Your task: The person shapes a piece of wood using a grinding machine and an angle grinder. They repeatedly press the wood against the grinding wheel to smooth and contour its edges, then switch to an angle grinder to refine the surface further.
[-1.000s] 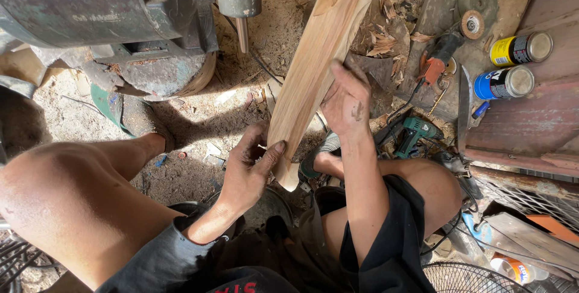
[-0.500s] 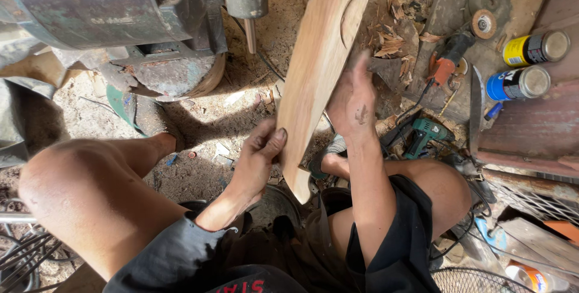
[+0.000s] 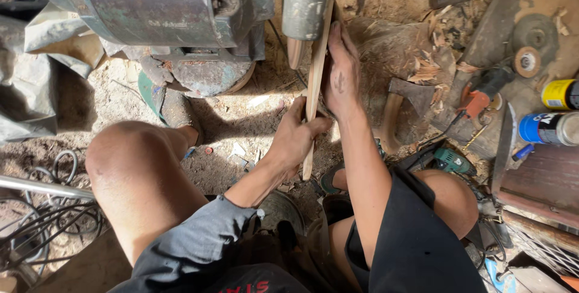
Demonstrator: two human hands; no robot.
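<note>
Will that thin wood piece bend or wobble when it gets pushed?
Probably stiff: the wooden slat stays straight, held edge-on between the left hand and right hand. It looks thin, so likely light and breakable. Flat-sided, it shouldn't roll.

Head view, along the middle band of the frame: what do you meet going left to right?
Grey crumpled sheet → raised bare knee → left hand → thin wooden board → right hand → hatchet → orange power tool → blue can.
</note>
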